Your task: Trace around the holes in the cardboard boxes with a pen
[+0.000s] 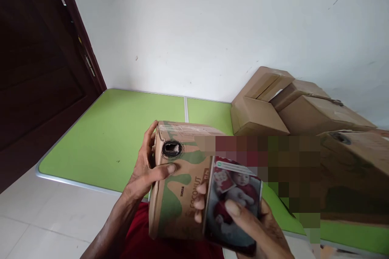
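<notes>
A cardboard box (185,162) with green print and the word COCONUT is tilted up in front of me. One side of it has a handle hole (172,148) ringed in black. My left hand (144,174) grips the box's left edge, thumb on the printed face below the hole. In my right hand (258,226) is a smartphone (243,176), held against or just in front of the box's right part. Its lit screen shows a picture with red in it, and my thumb lies over the glass. The box's right end is hidden by the phone and a pixelated patch.
Several brown cardboard boxes (261,115) are piled on the right of the green table (100,137), against the white wall (182,28). Another box (358,174) stands nearer, partly blurred out. A dark door (33,68) is on the left, above a pale tiled floor (45,218).
</notes>
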Action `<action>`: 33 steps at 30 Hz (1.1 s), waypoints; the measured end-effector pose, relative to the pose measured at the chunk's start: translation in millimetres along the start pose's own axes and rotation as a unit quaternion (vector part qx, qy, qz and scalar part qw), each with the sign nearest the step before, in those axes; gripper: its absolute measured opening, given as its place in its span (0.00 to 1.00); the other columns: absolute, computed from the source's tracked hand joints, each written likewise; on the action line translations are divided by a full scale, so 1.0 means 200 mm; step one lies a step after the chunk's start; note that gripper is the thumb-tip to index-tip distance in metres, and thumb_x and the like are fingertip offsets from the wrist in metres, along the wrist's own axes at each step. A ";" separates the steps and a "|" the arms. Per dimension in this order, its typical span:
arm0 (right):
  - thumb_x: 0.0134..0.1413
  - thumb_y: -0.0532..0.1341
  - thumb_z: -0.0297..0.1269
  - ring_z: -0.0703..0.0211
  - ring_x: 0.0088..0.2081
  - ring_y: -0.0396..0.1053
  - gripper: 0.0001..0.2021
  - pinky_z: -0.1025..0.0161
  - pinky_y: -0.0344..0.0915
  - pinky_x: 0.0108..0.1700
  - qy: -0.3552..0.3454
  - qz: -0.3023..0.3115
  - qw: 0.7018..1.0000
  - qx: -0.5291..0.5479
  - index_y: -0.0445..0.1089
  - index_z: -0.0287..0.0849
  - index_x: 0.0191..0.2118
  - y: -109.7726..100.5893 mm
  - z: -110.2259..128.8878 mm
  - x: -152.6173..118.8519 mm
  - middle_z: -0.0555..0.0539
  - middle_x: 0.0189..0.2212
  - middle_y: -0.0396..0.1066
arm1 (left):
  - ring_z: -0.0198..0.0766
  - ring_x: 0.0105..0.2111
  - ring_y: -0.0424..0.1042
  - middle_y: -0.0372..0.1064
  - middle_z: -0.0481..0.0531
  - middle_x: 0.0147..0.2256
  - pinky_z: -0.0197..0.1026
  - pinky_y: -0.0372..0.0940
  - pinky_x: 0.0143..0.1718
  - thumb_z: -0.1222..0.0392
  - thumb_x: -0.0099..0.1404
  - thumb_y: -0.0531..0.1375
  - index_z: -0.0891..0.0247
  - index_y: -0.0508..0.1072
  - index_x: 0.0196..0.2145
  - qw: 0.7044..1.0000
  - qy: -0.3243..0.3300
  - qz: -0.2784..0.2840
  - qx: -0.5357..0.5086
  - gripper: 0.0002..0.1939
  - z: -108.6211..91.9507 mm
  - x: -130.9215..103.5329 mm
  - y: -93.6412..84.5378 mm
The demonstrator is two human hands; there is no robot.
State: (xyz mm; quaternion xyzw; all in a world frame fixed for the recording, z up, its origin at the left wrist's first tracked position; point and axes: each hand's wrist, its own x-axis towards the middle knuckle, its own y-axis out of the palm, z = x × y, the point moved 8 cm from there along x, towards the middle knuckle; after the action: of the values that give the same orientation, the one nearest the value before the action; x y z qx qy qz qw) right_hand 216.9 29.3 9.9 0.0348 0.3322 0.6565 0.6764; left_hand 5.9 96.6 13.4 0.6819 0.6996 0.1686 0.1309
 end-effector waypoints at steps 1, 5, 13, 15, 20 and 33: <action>0.46 0.86 0.49 0.46 0.37 0.86 0.21 0.54 0.84 0.39 -0.011 -0.038 0.999 -0.007 0.86 0.49 0.45 -0.07 0.01 0.01 0.40 0.43 0.88 | 0.67 0.70 0.72 0.71 0.61 0.72 0.61 0.71 0.67 0.49 0.53 0.81 0.50 0.53 0.83 1.000 0.000 -0.006 0.004 0.67 0.00 0.00 -0.01; 0.48 0.85 0.50 0.46 0.35 0.86 0.21 0.56 0.84 0.37 -0.042 -0.120 0.992 -0.024 0.86 0.48 0.44 -0.25 0.04 0.05 0.41 0.39 0.88 | 0.66 0.70 0.72 0.69 0.61 0.72 0.58 0.73 0.65 0.49 0.56 0.79 0.50 0.53 0.82 0.999 0.002 -0.037 0.004 0.65 0.02 0.02 -0.04; 0.39 0.87 0.57 0.40 0.35 0.86 0.29 0.49 0.85 0.38 -0.049 -0.118 0.992 -0.006 0.85 0.44 0.42 -0.42 0.00 0.18 0.37 0.38 0.88 | 0.66 0.72 0.69 0.71 0.59 0.71 0.61 0.70 0.69 0.48 0.55 0.80 0.48 0.55 0.82 0.998 -0.002 -0.062 0.012 0.64 0.02 0.03 -0.06; 0.40 0.85 0.59 0.42 0.33 0.85 0.30 0.50 0.83 0.37 -0.055 -0.139 0.989 -0.013 0.83 0.44 0.43 -0.49 -0.02 0.22 0.40 0.36 0.87 | 0.67 0.72 0.69 0.69 0.59 0.72 0.61 0.72 0.67 0.48 0.55 0.80 0.48 0.57 0.81 0.997 -0.003 -0.073 0.018 0.62 0.01 0.03 -0.06; 0.45 0.78 0.65 0.48 0.31 0.79 0.31 0.53 0.78 0.36 -0.097 -0.172 0.963 -0.185 0.77 0.44 0.44 -0.61 -0.03 0.36 0.44 0.33 0.84 | 0.68 0.73 0.68 0.68 0.57 0.74 0.59 0.74 0.65 0.48 0.55 0.79 0.47 0.61 0.80 0.995 0.001 -0.096 0.037 0.59 -0.02 0.05 -0.06; 0.57 0.69 0.43 0.46 0.39 0.80 0.09 0.58 0.69 0.41 -0.117 -0.175 0.886 -0.414 0.70 0.46 0.35 -0.52 -0.13 0.63 0.42 0.36 0.84 | 0.70 0.69 0.71 0.73 0.50 0.70 0.63 0.72 0.68 0.44 0.54 0.79 0.42 0.66 0.77 0.987 -0.016 -0.129 0.094 0.55 -0.09 0.05 -0.09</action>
State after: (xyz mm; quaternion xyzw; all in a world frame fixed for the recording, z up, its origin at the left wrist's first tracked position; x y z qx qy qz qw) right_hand 284.2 119.2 -110.7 -0.2306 -0.0502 0.5963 0.7673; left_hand -18.0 105.9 21.9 0.5979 0.7922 0.0733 0.0979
